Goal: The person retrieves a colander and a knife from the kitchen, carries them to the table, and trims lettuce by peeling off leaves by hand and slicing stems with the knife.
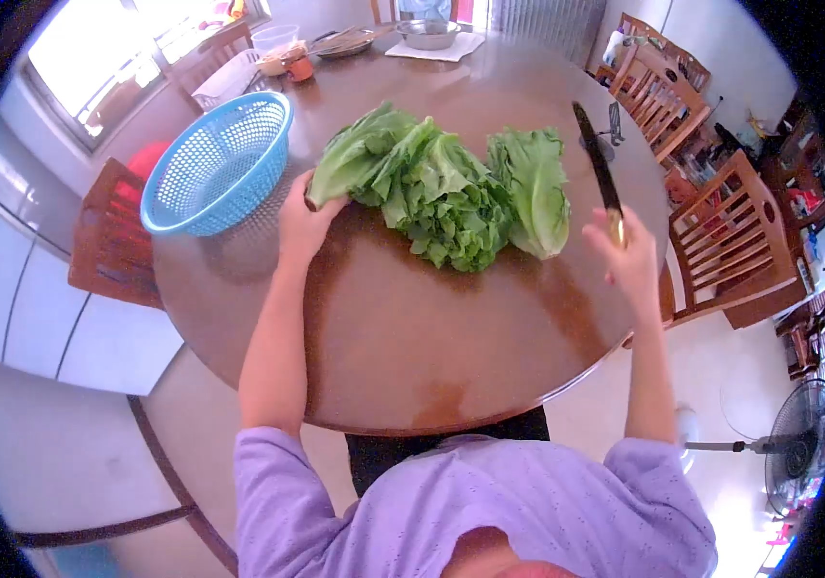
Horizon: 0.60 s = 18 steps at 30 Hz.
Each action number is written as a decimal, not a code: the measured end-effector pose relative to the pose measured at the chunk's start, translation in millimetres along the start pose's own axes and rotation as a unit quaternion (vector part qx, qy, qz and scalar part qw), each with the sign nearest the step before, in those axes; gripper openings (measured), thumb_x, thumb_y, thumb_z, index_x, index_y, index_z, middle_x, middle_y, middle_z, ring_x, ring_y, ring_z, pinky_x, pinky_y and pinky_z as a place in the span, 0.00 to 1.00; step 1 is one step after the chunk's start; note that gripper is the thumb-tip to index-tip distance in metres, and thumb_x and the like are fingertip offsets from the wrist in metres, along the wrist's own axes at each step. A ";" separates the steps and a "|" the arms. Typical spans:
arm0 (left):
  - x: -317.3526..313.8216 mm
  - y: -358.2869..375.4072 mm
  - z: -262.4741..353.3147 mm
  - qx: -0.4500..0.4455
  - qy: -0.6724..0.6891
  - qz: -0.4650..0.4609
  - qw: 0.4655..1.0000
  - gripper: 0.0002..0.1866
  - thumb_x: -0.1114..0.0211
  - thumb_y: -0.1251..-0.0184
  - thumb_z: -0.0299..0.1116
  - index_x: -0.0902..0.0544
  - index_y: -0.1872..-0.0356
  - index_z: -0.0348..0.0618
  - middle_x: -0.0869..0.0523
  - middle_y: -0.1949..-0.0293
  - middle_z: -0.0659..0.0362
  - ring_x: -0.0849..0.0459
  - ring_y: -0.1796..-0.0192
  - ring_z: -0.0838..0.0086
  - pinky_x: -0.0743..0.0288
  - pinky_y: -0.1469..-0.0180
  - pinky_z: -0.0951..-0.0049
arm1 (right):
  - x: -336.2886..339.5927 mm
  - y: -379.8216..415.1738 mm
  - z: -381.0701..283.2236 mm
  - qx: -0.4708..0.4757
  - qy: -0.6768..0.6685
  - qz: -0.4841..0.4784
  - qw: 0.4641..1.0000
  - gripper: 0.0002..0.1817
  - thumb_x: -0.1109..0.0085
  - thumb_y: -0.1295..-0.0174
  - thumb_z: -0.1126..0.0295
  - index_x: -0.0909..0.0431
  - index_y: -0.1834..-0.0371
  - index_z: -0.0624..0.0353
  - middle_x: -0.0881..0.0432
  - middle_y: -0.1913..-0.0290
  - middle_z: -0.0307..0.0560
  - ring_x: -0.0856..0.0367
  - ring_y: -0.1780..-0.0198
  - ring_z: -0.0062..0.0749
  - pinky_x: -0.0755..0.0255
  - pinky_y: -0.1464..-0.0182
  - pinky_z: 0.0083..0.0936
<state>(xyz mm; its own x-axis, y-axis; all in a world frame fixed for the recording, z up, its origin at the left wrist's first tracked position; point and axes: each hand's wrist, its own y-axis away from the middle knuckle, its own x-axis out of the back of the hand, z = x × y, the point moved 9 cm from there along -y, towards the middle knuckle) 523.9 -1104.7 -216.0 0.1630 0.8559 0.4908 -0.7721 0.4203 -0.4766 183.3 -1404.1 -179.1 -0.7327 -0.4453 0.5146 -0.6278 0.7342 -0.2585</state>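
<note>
On the brown round table [403, 356] lie several leafy green lettuces [456, 197], spread side by side in front of me. My left hand [304, 220] is closed around the base of the leftmost lettuce [359, 154], whose leaves point to the right and away. To the right, my right hand [629, 252] grips a knife [597, 159] by its gold-coloured handle, with the dark blade pointing up and away from me. The blade is apart from the lettuces. Nearest to it is the rightmost lettuce [537, 193], its pale base facing me.
A blue plastic basket [215, 164] stands at the table's left edge. Toward the back are a metal bowl [429, 36] on a white cloth, an orange-brown jar [298, 65] and a clear plastic container [275, 39]. Wooden chairs [735, 236] surround the table; a fan [798, 448] stands at right.
</note>
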 end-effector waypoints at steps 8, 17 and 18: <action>5.9 -10.0 -24.7 0.235 0.360 0.025 0.902 0.25 0.30 0.41 0.40 0.23 0.47 0.36 0.17 0.55 0.56 0.17 0.57 0.69 0.21 0.55 0.67 | -25.4 46.6 7.9 0.030 -0.023 0.019 0.999 0.37 0.26 0.51 0.63 0.31 0.38 0.66 0.17 0.54 0.47 0.20 0.61 0.25 0.25 0.59 0.23; 46.3 -21.1 24.5 0.203 0.548 0.008 0.811 0.26 0.34 0.37 0.40 0.28 0.43 0.34 0.21 0.46 0.49 0.20 0.45 0.59 0.23 0.43 0.60 | -32.4 40.4 -5.6 0.047 -0.102 0.072 0.991 0.31 0.31 0.47 0.69 0.29 0.39 0.66 0.18 0.57 0.45 0.27 0.75 0.17 0.33 0.78 0.15; 50.0 -20.2 28.4 0.201 0.557 0.008 0.806 0.26 0.34 0.36 0.40 0.28 0.42 0.34 0.21 0.46 0.49 0.21 0.45 0.59 0.23 0.42 0.59 | -29.0 41.0 -9.3 0.063 -0.109 0.090 0.988 0.30 0.32 0.46 0.70 0.29 0.39 0.66 0.18 0.58 0.44 0.27 0.75 0.16 0.33 0.77 0.15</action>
<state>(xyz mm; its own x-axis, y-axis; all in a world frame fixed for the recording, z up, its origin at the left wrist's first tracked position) 530.2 -1079.0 -161.2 0.4277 0.6946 -0.5784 -0.8800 0.4661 -0.0911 181.2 -1356.4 -197.0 -0.8664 -0.4224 0.2665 -0.4992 0.7479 -0.4375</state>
